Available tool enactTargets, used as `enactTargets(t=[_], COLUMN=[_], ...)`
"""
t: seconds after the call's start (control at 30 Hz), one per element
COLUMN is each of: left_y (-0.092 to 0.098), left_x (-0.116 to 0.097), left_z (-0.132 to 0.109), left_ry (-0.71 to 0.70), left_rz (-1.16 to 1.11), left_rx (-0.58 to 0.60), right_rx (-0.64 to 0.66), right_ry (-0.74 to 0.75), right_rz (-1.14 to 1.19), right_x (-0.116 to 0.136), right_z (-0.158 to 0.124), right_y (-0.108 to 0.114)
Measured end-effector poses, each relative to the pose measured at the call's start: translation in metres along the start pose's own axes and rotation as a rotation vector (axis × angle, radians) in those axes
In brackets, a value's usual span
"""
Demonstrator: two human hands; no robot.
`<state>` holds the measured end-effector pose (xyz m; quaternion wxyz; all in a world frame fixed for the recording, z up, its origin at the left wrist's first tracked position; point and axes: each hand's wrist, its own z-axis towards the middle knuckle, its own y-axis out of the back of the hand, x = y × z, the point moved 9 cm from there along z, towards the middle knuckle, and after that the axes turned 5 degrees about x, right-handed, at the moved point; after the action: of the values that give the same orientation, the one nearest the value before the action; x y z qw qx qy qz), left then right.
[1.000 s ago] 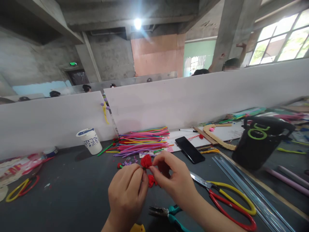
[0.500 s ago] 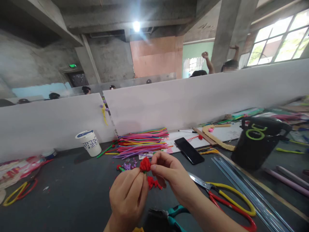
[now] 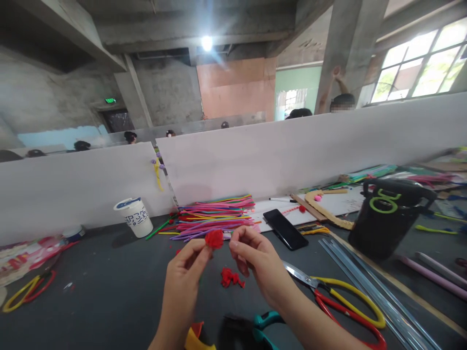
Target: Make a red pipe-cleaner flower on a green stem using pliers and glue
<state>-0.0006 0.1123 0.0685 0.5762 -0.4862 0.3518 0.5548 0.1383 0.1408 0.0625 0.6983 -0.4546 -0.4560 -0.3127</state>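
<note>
My left hand is raised over the dark table and pinches a small red pipe-cleaner flower at its fingertips. My right hand hovers just right of the flower with its fingers curled and pinched; it has let go of the flower and what it holds, if anything, is too small to name. A loose red pipe-cleaner scrap lies on the table below both hands. A pile of coloured pipe cleaners lies beyond the hands by the white divider.
Red-and-yellow scissors lie right of my right hand; teal pliers near the front edge. A black phone, white paper cup, black bucket, clear rods. White divider panels stand behind, with people beyond.
My left hand has lifted the red flower up and slightly left. My right hand has come off the flower. The red scrap is now uncovered on the table.
</note>
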Motion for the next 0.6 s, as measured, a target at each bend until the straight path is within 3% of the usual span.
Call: enactTargets(t=[0.1, 0.3, 0.43, 0.6], left_y=[-0.004, -0.019, -0.022, -0.013], left_x=[0.017, 0.037, 0.038, 0.035], left_z=[0.01, 0.011, 0.007, 0.013], left_ry=[0.106, 0.225, 0.224, 0.175], left_rz=[-0.182, -0.312, -0.306, -0.221], left_rx=[0.035, 0.203, 0.283, 0.262], right_rx=[0.036, 0.158, 0.134, 0.042], right_ry=[-0.034, -0.072, 0.041, 0.206], right_rz=[-0.058, -0.158, -0.246, -0.371], right_x=[-0.015, -0.039, -0.03, -0.02], right_z=[0.009, 0.012, 0.01, 0.012], right_y=[-0.003, -0.018, -0.017, -0.009])
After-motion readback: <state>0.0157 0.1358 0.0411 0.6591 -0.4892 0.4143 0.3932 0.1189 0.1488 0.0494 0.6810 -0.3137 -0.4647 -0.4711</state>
